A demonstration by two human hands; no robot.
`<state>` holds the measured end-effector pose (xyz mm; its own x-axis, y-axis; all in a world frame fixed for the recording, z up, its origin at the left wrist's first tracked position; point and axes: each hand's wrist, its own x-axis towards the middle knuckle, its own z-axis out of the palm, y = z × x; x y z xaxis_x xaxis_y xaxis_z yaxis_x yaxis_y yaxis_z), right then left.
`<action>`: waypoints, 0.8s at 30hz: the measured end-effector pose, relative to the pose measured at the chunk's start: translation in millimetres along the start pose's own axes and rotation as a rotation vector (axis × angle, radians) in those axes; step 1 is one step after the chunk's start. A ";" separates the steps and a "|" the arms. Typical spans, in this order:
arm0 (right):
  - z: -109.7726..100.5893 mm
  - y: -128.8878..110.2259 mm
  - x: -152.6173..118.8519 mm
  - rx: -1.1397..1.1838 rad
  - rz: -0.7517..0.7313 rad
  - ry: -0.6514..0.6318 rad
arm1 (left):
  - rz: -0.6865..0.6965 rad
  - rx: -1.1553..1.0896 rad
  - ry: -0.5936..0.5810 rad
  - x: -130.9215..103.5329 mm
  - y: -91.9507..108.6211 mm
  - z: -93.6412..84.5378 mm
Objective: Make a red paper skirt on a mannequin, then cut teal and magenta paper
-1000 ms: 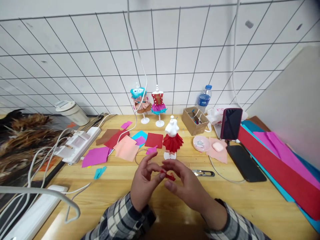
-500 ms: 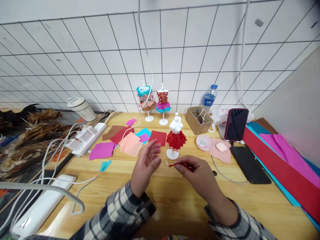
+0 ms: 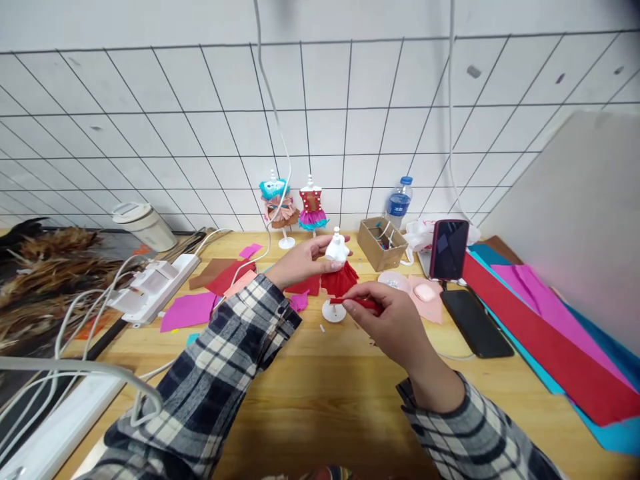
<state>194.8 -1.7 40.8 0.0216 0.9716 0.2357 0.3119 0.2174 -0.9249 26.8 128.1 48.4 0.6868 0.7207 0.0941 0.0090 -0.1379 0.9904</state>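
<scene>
My left hand (image 3: 300, 264) is closed around the torso of a small white dress-form mannequin (image 3: 337, 249), thumb in front and fingertips behind it. The mannequin stands upright on its round base and wears a gathered red skirt (image 3: 341, 279). Between the thumb and fingers of my right hand (image 3: 395, 323) is a thin strip of red paper (image 3: 338, 301), held low in front of the skirt. Its tip points left over the white base (image 3: 334, 313). Part of the strip is hidden by the fingers.
Two dressed mannequins (image 3: 312, 208) stand by the tiled wall. A cardboard box (image 3: 382, 245), a water bottle (image 3: 399, 201) and phones (image 3: 476, 323) sit to the right, beside long coloured sheets (image 3: 540, 327). Paper pieces (image 3: 189, 311), a power strip (image 3: 167, 287) and loose cables lie left.
My left hand has moved up and forward, from open in the air to a grip on the mannequin's torso. The red strip in my right hand is now closer to the skirt.
</scene>
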 end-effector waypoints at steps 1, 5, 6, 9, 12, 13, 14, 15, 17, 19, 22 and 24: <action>-1.3 -1.2 -0.8 0.001 -0.009 -0.003 | 0.010 0.019 0.065 -3.1 3.1 4.9; -6.9 -13.8 -6.4 0.019 -0.055 -0.043 | 0.043 0.065 0.287 -26.2 18.9 28.2; -7.4 -17.5 -7.8 0.030 -0.062 -0.064 | 0.005 0.057 0.294 -33.2 21.5 33.9; -4.3 -24.5 -10.8 0.079 -0.043 -0.131 | -0.164 0.009 0.273 -52.9 22.4 46.3; 4.6 -23.0 -11.8 0.117 0.012 -0.149 | -0.223 0.032 0.282 -68.6 16.9 49.1; 8.1 -21.2 -12.1 0.118 0.026 -0.147 | -0.217 0.044 0.279 -72.9 15.2 48.3; 11.7 -19.1 -12.6 0.113 0.038 -0.142 | -0.205 0.045 0.268 -76.7 13.9 47.0; 15.1 -17.0 -13.3 0.103 0.044 -0.133 | -0.190 0.043 0.252 -80.0 13.0 45.6; 21.3 -13.1 -15.6 0.069 0.033 -0.086 | -0.157 0.047 0.234 -85.0 12.5 43.4; 26.3 -9.8 -18.6 0.022 -0.013 -0.024 | -0.142 0.091 0.232 -88.1 12.9 43.1; 31.5 -5.7 -22.8 -0.069 -0.095 0.038 | -0.158 0.221 0.254 -90.0 14.5 46.7; 33.3 -3.3 -24.4 -0.131 -0.118 0.062 | -0.168 0.278 0.281 -90.8 15.8 49.8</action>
<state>161.7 -23.0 28.1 0.0354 0.9316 0.3617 0.4366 0.3112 -0.8441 0.8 26.6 50.5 0.4344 0.9007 -0.0040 0.3255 -0.1529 0.9331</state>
